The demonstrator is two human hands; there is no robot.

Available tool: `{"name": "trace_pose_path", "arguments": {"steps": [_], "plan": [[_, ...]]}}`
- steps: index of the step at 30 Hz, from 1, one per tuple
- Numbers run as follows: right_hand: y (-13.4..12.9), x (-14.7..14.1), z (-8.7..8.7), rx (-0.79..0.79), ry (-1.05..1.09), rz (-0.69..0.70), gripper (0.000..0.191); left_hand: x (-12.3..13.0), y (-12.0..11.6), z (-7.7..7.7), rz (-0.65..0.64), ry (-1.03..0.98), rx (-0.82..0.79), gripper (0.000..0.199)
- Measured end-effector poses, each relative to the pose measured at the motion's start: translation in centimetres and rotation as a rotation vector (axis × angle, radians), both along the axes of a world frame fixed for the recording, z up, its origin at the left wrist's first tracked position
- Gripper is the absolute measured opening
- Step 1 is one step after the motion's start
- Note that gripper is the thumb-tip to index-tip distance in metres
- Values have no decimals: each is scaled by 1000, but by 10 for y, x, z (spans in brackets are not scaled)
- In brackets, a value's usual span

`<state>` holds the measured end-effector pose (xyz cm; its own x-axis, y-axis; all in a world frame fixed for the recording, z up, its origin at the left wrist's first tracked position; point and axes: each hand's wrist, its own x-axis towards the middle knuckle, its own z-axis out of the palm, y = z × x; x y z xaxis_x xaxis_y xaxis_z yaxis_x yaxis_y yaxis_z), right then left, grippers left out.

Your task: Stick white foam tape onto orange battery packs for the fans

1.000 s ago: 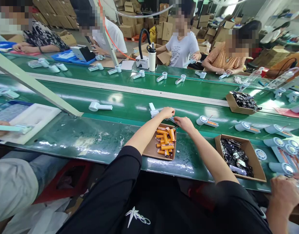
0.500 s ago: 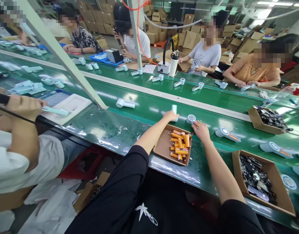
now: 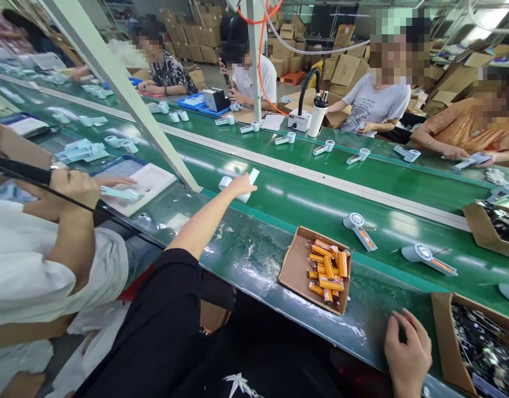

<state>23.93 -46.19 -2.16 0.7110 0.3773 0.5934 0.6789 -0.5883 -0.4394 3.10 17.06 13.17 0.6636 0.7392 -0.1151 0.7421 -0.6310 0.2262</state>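
My left hand (image 3: 243, 187) reaches over the near side of the green belt, its fingers closed on a light blue handheld casing (image 3: 253, 177). Another light blue piece (image 3: 225, 182) lies just beside it. My right hand (image 3: 407, 348) is low on the right at the worktop edge, fingers curled but apart, holding nothing. Between the hands, a cardboard tray (image 3: 294, 268) holds several orange cylindrical cells (image 3: 331, 283) with wires. Beyond the tray, an opened light blue unit (image 3: 359, 228) with an orange cell inside lies on the belt. A similar one (image 3: 424, 257) sits further right.
To the right of my right hand, a cardboard box (image 3: 445, 331) holds dark small parts. A slanted metal post (image 3: 142, 121) stands at the left. A co-worker's hand (image 3: 74, 190) is beside a white tray (image 3: 155, 179). People sit across the belt.
My left hand has moved left along the belt with the light blue casing. My right hand has left the round-headed unit and come back to the worktop edge. The view has shifted.
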Motion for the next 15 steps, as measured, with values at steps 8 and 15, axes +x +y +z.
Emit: {"name": "trace_pose_path", "arguments": {"steps": [8, 15], "plan": [[19, 14, 3, -93, 58, -6, 45, -13, 37, 0, -139, 263, -1, 43], [11, 21, -10, -128, 94, 10, 44, -22, 27, -7, -156, 392, 20, 42]]}}
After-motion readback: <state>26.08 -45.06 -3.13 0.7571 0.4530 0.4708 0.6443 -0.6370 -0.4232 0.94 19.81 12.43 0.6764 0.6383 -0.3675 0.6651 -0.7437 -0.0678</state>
